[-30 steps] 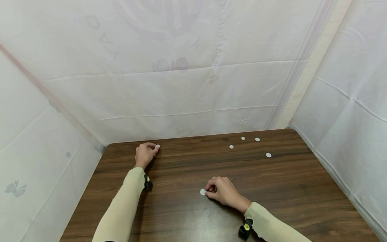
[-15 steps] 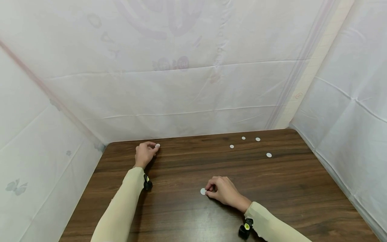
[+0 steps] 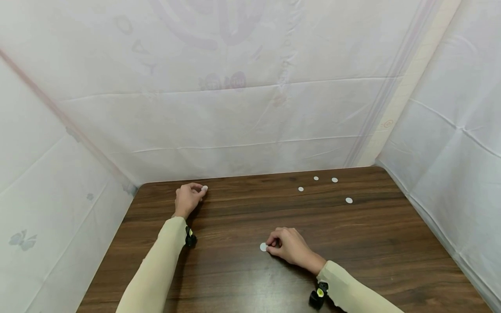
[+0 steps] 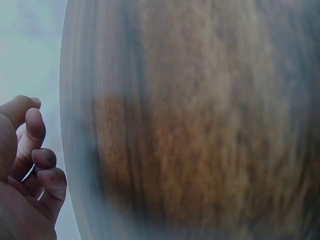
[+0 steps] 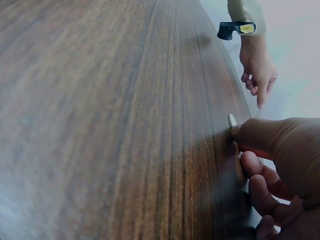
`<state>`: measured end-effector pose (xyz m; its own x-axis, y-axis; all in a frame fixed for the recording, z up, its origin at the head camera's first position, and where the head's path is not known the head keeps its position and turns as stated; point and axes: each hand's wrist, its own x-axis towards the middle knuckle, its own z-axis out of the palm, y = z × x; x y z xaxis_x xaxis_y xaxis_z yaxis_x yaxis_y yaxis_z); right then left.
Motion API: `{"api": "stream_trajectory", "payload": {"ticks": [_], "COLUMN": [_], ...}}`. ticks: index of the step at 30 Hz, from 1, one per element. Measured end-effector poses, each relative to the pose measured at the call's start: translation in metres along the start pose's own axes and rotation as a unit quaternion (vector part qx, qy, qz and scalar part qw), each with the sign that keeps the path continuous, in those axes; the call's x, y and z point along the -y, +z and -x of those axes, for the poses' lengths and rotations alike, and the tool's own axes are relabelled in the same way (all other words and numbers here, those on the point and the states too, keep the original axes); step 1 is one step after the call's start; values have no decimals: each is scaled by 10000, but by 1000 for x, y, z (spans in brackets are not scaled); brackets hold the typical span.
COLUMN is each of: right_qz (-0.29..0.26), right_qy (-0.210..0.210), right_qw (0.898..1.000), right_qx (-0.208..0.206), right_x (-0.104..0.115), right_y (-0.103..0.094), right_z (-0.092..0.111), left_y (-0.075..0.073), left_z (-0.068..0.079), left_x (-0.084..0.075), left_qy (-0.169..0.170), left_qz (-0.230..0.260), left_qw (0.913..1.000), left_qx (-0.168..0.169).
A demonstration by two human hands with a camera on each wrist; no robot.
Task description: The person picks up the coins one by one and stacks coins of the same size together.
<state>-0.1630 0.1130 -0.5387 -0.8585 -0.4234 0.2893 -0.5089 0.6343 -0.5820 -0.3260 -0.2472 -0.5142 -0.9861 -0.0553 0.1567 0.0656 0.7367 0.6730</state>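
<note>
In the head view, my left hand point(image 3: 187, 201) is at the table's far left and pinches a small white disc point(image 3: 205, 188) between thumb and index finger. Nearer the middle, my right hand point(image 3: 289, 247) pinches another white disc point(image 3: 263, 247) by its right edge, low over the tabletop. The right wrist view shows this disc point(image 5: 232, 120) edge-on at the fingertips, with the right hand's other fingers curled. Thumb and index tip meet on my left hand point(image 4: 25, 170) in the left wrist view, where its disc cannot be made out.
Several loose white discs lie at the table's far right, among them one disc point(image 3: 349, 200) nearer than the others. Pale printed sheeting point(image 3: 235, 121) stands behind and at both sides of the dark wooden table point(image 3: 235, 269). Each sleeve carries a black wrist camera point(image 3: 190, 238).
</note>
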Motion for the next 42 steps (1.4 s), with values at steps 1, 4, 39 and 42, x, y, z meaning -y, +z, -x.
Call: {"api": "stream_trajectory", "payload": {"ticks": [1,4,39,42], "right_qz": [4,-14,-50,-71], "right_qy": [5,6,6,18], "right_qw": [10000,10000,10000,9999], "right_qx": [1,2,65,129], "right_x": [0,0,-2,-2], "right_y": [0,0,-1,-2], "right_z": [0,0,-1,-2], "left_y": [0,-2,-6,-5], "left_z": [0,1,21,21], "left_x": [-1,-3,-19,-18], "left_qy": [9,16,822,851], "left_qz": [6,31,17,-11], "left_qw": [10000,10000,9966,9964], "left_qx": [0,10,32,-7]}}
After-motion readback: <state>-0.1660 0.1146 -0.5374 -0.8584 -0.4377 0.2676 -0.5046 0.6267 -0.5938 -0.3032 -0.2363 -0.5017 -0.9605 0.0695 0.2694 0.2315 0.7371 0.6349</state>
